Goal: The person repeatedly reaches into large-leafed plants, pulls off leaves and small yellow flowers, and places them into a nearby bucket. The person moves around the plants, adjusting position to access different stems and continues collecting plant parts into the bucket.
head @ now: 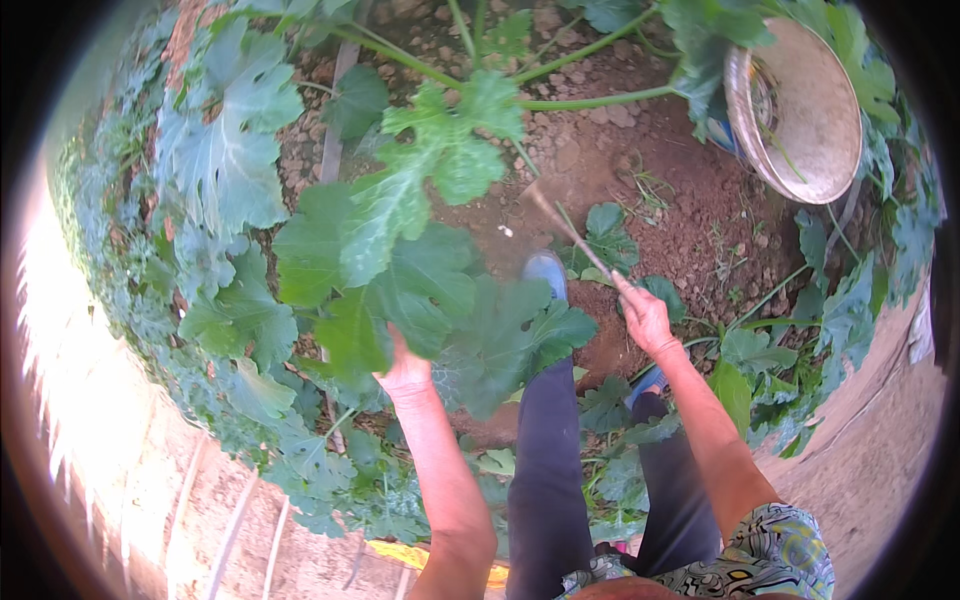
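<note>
My right hand (643, 313) is closed around the handle of a thin tool (581, 244), which points up and left towards the soil. The tool's far end is blurred, so its kind cannot be told. My left hand (405, 367) reaches in among broad lobed squash leaves (420, 289) at the centre left; its fingers are largely hidden behind a leaf, and whether they grip anything does not show. A pale-veined squash leaf (442, 154) hangs above, on stems spreading from the top. Between my hands is a blue shoe (546, 274).
A whitish bucket (810, 112) lies tilted at the upper right among leaves, with a green stalk inside. Bare brown soil (690, 180) with small weeds lies ahead. Dense squash foliage (225, 135) fills the left. Several pale strips cross the ground at lower left.
</note>
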